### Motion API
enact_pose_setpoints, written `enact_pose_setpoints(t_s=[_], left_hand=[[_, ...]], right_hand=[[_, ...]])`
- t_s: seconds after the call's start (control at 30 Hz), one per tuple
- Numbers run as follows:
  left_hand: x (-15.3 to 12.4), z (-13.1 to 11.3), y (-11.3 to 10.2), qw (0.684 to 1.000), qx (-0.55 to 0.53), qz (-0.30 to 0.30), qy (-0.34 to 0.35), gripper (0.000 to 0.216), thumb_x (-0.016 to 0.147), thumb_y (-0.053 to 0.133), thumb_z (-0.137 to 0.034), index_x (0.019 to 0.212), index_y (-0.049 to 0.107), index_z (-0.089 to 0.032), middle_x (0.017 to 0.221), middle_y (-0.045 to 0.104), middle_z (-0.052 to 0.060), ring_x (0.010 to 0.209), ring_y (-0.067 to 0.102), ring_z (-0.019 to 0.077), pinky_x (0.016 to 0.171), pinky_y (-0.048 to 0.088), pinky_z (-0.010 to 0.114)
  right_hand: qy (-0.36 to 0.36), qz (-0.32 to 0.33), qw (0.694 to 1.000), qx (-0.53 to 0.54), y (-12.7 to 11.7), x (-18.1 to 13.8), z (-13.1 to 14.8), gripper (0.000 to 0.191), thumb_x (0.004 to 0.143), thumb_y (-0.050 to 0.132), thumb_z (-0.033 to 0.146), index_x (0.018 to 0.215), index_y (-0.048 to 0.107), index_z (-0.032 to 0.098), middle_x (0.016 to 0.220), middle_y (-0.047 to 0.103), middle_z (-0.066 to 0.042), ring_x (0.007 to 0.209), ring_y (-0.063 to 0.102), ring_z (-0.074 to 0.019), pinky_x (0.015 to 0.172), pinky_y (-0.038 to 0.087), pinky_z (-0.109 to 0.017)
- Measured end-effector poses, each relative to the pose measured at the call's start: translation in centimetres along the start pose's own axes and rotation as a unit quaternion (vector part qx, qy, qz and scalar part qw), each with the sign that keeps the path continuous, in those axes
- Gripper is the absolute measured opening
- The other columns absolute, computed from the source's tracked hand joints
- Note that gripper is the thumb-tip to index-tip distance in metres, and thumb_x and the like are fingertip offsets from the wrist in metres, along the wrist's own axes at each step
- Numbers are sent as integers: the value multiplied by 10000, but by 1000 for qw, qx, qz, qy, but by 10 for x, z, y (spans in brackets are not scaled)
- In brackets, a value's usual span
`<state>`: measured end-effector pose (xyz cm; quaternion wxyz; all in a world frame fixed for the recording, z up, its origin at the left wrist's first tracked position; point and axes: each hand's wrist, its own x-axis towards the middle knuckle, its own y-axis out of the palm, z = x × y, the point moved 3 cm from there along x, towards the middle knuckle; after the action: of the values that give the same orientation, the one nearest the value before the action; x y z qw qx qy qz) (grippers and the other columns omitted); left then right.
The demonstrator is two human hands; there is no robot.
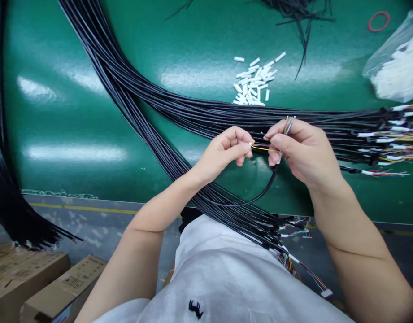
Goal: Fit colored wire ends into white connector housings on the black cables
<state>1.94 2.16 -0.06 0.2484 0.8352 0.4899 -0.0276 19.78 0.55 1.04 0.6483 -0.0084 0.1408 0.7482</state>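
Observation:
Between finger and thumb, my left hand [231, 146] pinches a small white connector [250, 144] with thin red, black and yellow wires [263, 147] running out of it. My right hand [297, 148] is closed on the end of a black cable [271, 179], where its coloured wires come out. A ribbon of several coloured wires [288, 125] loops up over the right index finger. From the right hand the cable curves down and left into a bundle of black cables [179, 166]. A second black cable bundle [206, 114] passes behind both hands.
White plastic pieces [255, 83] lie in a pile on the green table [193, 54]. At the right are a clear bag [399, 67] of white pieces and a red ring [378, 21]. Black ties [303, 22] lie at the back. Cardboard boxes [65, 287] stand below left.

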Motion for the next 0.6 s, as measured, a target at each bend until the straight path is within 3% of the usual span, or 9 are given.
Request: enact_pose_setpoints(t_s=[0.17,0.37,0.6], left_hand=[[0,0,-1,1000,8,2,-2,327,829,815,-405,910,608,-166,729,658,-32,556,542,37,551,466,171],[0,0,-1,1000,5,-1,-14,342,818,818,-422,907,604,-171,724,656,-32,548,536,40,543,459,178],[-1,0,0,1000,0,4,-7,312,832,813,-391,907,610,-166,725,662,-32,550,538,35,549,457,171]], right_hand=[[-1,-6,1000,13,-2,0,1,189,845,801,288,773,640,222,603,570,61,480,592,-93,490,516,-225],[50,-15,999,1,-9,2,3,207,741,780,217,712,575,231,659,563,48,545,680,-127,471,548,-220],[41,3,999,-28,-10,1,5,202,783,743,222,719,552,231,645,544,44,558,694,-135,481,543,-223]])
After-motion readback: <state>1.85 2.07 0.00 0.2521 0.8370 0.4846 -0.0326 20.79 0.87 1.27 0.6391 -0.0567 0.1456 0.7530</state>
